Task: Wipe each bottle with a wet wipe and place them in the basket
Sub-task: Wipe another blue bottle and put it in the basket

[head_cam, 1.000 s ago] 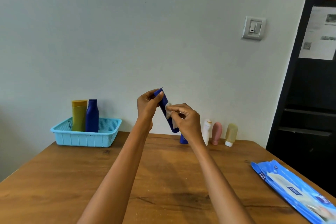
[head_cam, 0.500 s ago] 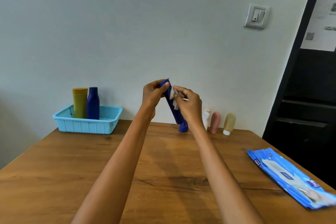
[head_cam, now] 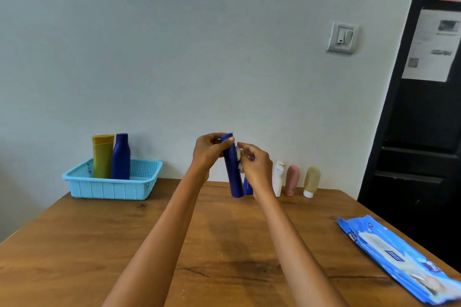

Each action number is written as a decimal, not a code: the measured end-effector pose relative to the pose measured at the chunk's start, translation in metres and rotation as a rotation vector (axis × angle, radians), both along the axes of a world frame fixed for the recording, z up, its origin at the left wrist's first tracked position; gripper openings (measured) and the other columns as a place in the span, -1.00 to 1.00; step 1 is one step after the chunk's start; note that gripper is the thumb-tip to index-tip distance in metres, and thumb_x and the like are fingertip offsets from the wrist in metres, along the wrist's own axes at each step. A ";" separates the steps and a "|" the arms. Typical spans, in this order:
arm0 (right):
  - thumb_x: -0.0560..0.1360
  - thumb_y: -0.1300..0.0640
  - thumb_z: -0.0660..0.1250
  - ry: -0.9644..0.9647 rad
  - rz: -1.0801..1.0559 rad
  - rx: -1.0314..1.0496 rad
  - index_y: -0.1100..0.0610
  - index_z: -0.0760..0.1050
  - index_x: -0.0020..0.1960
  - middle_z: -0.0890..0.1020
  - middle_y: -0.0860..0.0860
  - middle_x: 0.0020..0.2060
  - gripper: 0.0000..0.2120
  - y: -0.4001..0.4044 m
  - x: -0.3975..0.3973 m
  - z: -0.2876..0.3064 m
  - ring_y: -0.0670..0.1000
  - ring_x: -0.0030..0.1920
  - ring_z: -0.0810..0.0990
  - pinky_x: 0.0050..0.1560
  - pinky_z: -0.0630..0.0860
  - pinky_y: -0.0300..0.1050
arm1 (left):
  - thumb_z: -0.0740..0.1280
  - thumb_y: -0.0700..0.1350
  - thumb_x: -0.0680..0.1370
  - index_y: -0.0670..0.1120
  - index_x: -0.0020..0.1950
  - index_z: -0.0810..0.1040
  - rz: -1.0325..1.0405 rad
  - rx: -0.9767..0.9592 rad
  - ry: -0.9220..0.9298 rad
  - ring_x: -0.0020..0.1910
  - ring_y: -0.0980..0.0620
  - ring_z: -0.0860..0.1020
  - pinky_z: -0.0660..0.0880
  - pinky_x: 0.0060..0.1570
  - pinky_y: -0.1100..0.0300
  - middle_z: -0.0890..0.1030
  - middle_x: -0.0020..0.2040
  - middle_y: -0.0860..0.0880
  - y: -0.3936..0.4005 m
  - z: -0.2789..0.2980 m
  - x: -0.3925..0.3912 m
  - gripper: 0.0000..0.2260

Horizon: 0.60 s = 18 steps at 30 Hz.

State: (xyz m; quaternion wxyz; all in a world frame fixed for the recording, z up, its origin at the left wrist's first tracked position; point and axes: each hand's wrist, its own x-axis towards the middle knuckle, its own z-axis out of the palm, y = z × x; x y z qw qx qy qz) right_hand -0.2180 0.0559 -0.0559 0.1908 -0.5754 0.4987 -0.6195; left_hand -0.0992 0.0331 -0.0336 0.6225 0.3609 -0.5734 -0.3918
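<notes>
My left hand (head_cam: 208, 151) grips the top end of a dark blue tube (head_cam: 234, 177), held nearly upright above the far part of the table. My right hand (head_cam: 257, 164) pinches a small white wet wipe (head_cam: 239, 158) against the tube's right side. A light blue basket (head_cam: 112, 184) stands at the far left with a yellow tube (head_cam: 101, 157) and a dark blue bottle (head_cam: 121, 157) upright in it. By the wall stand a white bottle (head_cam: 278, 178), a pink bottle (head_cam: 291, 179) and a beige bottle (head_cam: 311, 180). Another blue bottle (head_cam: 247, 188) is mostly hidden behind my right wrist.
A blue pack of wet wipes (head_cam: 399, 257) lies near the table's right edge. The wooden table (head_cam: 74, 244) ends at the wall behind. A black door frame (head_cam: 409, 107) stands to the right, beyond the table.
The tube has swung from a tilt to nearly upright. My right hand with the wipe stays against its upper side. The camera view shifted slightly.
</notes>
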 end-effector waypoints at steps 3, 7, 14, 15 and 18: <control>0.57 0.18 0.26 0.017 0.010 -0.101 0.11 0.56 0.20 0.65 0.03 0.00 -0.77 0.007 0.000 0.012 -0.10 -0.22 0.58 -0.33 0.46 -0.47 | 0.44 -0.07 0.46 -0.12 0.08 0.56 0.039 0.000 -0.025 -0.01 -0.08 0.62 0.58 0.05 0.04 0.65 -0.08 -0.09 -0.003 0.001 -0.003 -0.76; 0.57 0.20 0.26 0.059 0.015 -0.080 0.14 0.57 0.18 0.64 0.03 -0.04 -0.78 0.007 -0.001 0.011 -0.05 -0.17 0.59 -0.33 0.43 -0.51 | 0.47 0.06 0.40 0.00 -0.01 0.53 0.211 0.006 -0.116 -0.07 -0.01 0.61 0.57 0.01 0.04 0.65 -0.09 -0.03 -0.006 0.001 -0.002 -0.74; 0.55 0.29 0.19 0.170 0.017 0.189 0.16 0.54 0.18 0.64 0.06 -0.10 -0.74 0.004 -0.005 -0.005 -0.06 -0.24 0.58 -0.24 0.50 -0.28 | 0.46 0.13 0.40 -0.10 0.11 0.52 0.370 0.036 -0.276 -0.09 0.01 0.57 0.47 -0.14 0.16 0.62 -0.04 -0.03 -0.005 -0.007 -0.006 -0.58; 0.56 0.27 0.19 0.135 0.019 0.151 0.14 0.54 0.17 0.64 0.04 -0.13 -0.75 0.005 -0.003 0.000 -0.07 -0.25 0.58 -0.27 0.49 -0.33 | 0.45 0.14 0.40 -0.10 0.11 0.52 0.379 0.038 -0.280 -0.10 0.01 0.57 0.46 -0.15 0.17 0.62 -0.03 -0.03 -0.007 -0.007 -0.006 -0.57; 0.56 0.22 0.22 0.078 0.035 0.062 0.08 0.56 0.15 0.63 -0.03 -0.09 -0.78 0.009 0.001 0.013 -0.08 -0.10 0.59 -0.24 0.43 -0.41 | 0.44 0.15 0.41 -0.11 0.11 0.51 0.416 0.043 -0.257 -0.10 0.02 0.55 0.42 -0.16 0.18 0.61 -0.01 -0.03 -0.008 -0.006 -0.005 -0.57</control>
